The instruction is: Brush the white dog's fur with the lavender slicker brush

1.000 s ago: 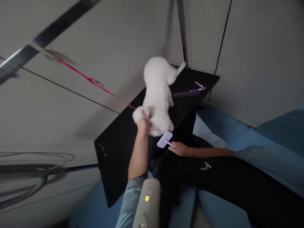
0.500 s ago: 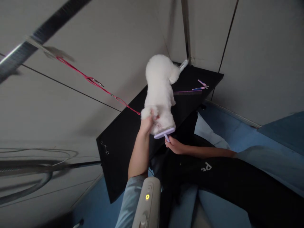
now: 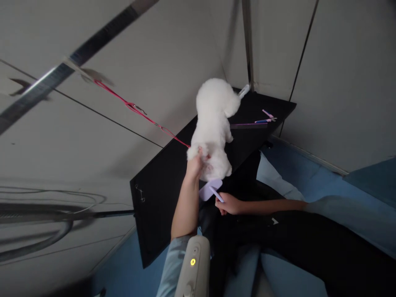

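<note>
Near the middle of the frame, 1 white dog is on 1 black surface, its back to the camera and its hind end lowest in view. The left hand is closed around the fluffy tail. Just below the hind end, the right hand grips 1 purple brush by its handle, fingers curled; the tilted brush head is next to the fur, and I cannot tell whether it touches.

From 1 metal bar at the upper left of the frame, 1 pink cord slants down to the dog's edge. Right of the dog lie 1 dark strip with a purple edge and, near its right end, 1 pair of clippers, 1 handle pink and 1 blue. 1 white tool shows at the surface's top end, and 1 small metal tool lies near its left corner. At the bottom centre, 1 pale device carries 1 yellow light.
</note>
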{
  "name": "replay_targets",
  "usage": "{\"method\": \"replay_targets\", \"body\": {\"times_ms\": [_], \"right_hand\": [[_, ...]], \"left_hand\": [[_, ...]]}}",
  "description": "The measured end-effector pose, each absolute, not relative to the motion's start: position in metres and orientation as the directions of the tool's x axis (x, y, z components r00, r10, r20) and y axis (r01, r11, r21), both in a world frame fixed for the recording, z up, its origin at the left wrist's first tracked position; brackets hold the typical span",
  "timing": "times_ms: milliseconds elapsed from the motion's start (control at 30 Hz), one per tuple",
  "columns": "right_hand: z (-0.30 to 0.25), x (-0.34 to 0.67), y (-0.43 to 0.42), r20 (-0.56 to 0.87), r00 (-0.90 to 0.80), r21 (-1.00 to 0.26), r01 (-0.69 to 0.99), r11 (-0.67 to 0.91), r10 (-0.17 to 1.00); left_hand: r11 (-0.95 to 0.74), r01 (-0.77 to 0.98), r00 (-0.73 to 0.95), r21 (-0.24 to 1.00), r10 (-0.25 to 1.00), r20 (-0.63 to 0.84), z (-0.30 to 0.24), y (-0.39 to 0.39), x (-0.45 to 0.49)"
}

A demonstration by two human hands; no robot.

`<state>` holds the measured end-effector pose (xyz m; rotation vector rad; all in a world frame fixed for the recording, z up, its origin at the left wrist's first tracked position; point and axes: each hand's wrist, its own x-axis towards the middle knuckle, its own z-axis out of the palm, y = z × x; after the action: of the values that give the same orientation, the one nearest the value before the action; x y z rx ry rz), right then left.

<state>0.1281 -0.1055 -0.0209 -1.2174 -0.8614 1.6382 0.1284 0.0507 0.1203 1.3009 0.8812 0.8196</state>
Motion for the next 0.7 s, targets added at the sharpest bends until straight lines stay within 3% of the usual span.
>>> {"method": "replay_targets", "body": {"times_ms": [67,200,333,467,600,700], "right_hand": [[-0.021,0.128,-0.106,-0.265,0.022,-0.959,-0.106,-0.261,0.964],[-0.026,0.133,-0.106,-0.307,0.134,-0.941,0.108,-0.322,0.942],[-0.033,0.138,-0.103,-0.171,0.152,-0.985,0.006,-0.174,0.973],[-0.042,0.137,-0.103,-0.254,0.154,-0.967,-0.026,-0.253,0.955],[-0.046,0.143,-0.100,-0.124,0.141,-0.992,-0.004,-0.124,0.982],[-0.051,0.151,-0.099,-0.150,0.186,-0.986,0.037,-0.159,0.971]], "left_hand": [[0.102,-0.025,0.438,0.994,0.896,-0.081,0.123,0.049,0.128],[0.116,-0.010,0.428,0.993,0.898,-0.101,0.129,0.050,0.129],[0.091,0.004,0.426,0.996,0.901,-0.084,0.131,0.055,0.130],[0.088,0.019,0.403,0.996,0.911,-0.088,0.127,0.056,0.128],[0.087,-0.007,0.370,0.996,0.926,-0.079,0.124,0.062,0.121],[0.059,-0.007,0.328,0.998,0.943,-0.054,0.127,0.083,0.108]]}}
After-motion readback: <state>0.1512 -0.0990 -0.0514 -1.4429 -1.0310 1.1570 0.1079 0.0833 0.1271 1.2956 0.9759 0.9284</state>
